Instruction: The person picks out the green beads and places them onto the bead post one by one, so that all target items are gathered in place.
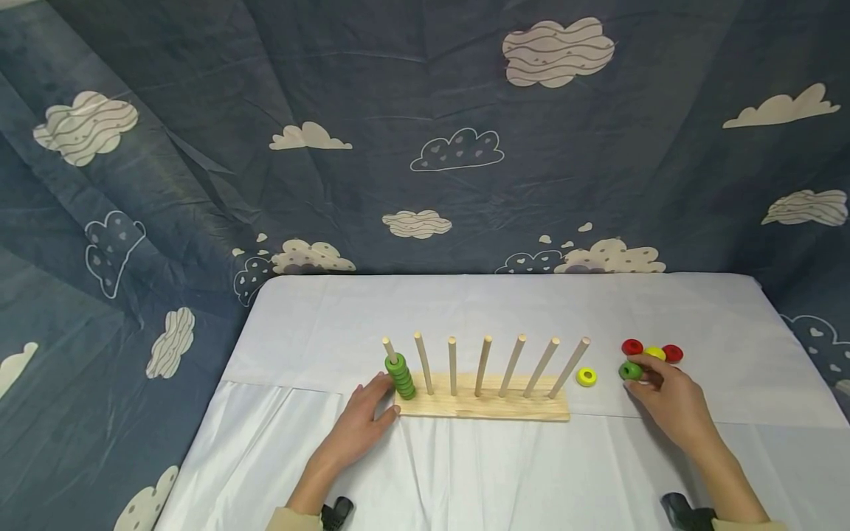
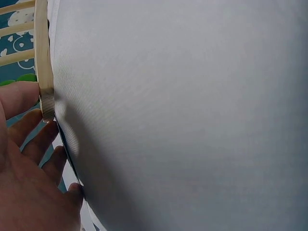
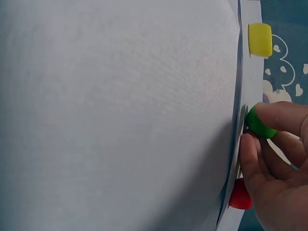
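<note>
A wooden peg rack (image 1: 485, 408) with several upright pegs stands on the white-covered table. Green rings (image 1: 401, 376) are stacked on its leftmost peg. My left hand (image 1: 359, 420) holds the left end of the base, its thumb by the front corner and the other fingers at the end; in the left wrist view, the base end (image 2: 44, 86) shows between thumb and fingers. To the right of the rack, my right hand (image 1: 674, 405) pinches a green ring (image 3: 262, 122) between thumb and fingers, close to the tabletop.
Just beyond the right hand lie two red rings (image 1: 632, 346) with a yellow ring (image 1: 654, 353) between them. Another yellow ring (image 1: 586, 377) lies near the rack's right end. A dark cloud-patterned cloth (image 1: 425, 192) hangs behind the table.
</note>
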Tool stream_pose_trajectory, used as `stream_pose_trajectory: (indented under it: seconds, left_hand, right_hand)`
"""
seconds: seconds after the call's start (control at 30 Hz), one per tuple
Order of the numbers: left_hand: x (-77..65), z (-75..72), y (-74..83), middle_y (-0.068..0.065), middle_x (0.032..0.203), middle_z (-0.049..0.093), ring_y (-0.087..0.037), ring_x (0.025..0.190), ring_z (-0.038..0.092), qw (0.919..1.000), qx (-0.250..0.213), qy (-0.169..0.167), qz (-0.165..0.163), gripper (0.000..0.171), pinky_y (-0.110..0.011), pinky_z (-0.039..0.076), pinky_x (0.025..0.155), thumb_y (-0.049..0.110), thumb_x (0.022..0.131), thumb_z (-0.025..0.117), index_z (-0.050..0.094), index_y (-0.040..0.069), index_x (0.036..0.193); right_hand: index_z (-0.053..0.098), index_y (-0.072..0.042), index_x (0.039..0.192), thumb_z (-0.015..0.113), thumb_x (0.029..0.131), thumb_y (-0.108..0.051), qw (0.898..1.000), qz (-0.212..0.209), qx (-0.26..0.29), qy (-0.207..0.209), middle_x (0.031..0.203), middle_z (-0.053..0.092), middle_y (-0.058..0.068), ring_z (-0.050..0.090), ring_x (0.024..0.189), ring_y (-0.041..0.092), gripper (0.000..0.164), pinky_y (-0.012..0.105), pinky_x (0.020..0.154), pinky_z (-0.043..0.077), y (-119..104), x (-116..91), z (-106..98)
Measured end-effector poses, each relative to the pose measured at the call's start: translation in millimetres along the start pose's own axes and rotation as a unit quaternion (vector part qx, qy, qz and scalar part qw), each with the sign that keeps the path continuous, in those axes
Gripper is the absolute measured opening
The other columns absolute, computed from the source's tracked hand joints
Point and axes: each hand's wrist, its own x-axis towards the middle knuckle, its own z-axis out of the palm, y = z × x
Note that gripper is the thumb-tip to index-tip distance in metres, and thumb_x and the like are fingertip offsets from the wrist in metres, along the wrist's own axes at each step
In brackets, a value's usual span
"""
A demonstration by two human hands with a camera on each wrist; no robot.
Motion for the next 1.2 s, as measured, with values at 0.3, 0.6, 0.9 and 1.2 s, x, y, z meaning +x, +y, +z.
stream_pose_trajectory:
  seconds: [0.3, 0.6, 0.9, 1.2]
  left_hand:
    - [-0.4, 0.1, 0.1, -0.007, 0.150, 0.045, -0.024, 0.146, 0.025, 0.9999, -0.003, -0.004, -0.013, 0.052, -0.054, 0.010, 0.118, 0.021, 0.098, 0.060, 0.046, 0.008, 0.146]
    - [-1.0, 0.7, -0.8, -0.007, 0.150, 0.044, -0.024, 0.146, 0.025, 0.9999, 0.000, -0.004, -0.014, 0.052, -0.053, 0.010, 0.118, 0.021, 0.098, 0.060, 0.046, 0.008, 0.146]
    - [-0.9, -0.4, 0.6, -0.006, 0.151, 0.042, -0.024, 0.146, 0.024, 0.9999, -0.008, -0.007, -0.011, 0.053, -0.053, 0.010, 0.118, 0.022, 0.098, 0.060, 0.045, 0.010, 0.148]
    - [-0.2, 0.0, -0.5, -0.007, 0.151, 0.043, -0.025, 0.146, 0.025, 0.9999, -0.008, -0.003, -0.007, 0.052, -0.055, 0.010, 0.118, 0.021, 0.098, 0.060, 0.045, 0.009, 0.147]
  right_hand:
    - [0.062, 0.001, 0.123, 0.077, 0.085, -0.011, 1.000, 0.012, 0.008, -0.014, 0.099, 0.066, 0.017, 0.061, 0.088, 0.030, 0.043, 0.010, 0.060, 0.045, -4.4, -3.0, -3.1]
    - [0.061, 0.004, 0.122, 0.078, 0.083, -0.007, 0.999, 0.028, 0.010, -0.012, 0.099, 0.065, 0.020, 0.060, 0.087, 0.032, 0.044, 0.006, 0.058, 0.043, -8.2, -7.3, -3.5]
    - [0.061, 0.004, 0.122, 0.080, 0.081, -0.006, 0.999, 0.033, 0.002, -0.009, 0.098, 0.064, 0.019, 0.058, 0.086, 0.031, 0.046, 0.007, 0.057, 0.043, -6.6, -8.0, -2.7]
    - [0.061, 0.004, 0.123, 0.079, 0.082, -0.008, 0.999, 0.040, 0.000, -0.011, 0.098, 0.064, 0.018, 0.057, 0.085, 0.029, 0.046, 0.014, 0.056, 0.046, -6.2, -8.4, -1.6]
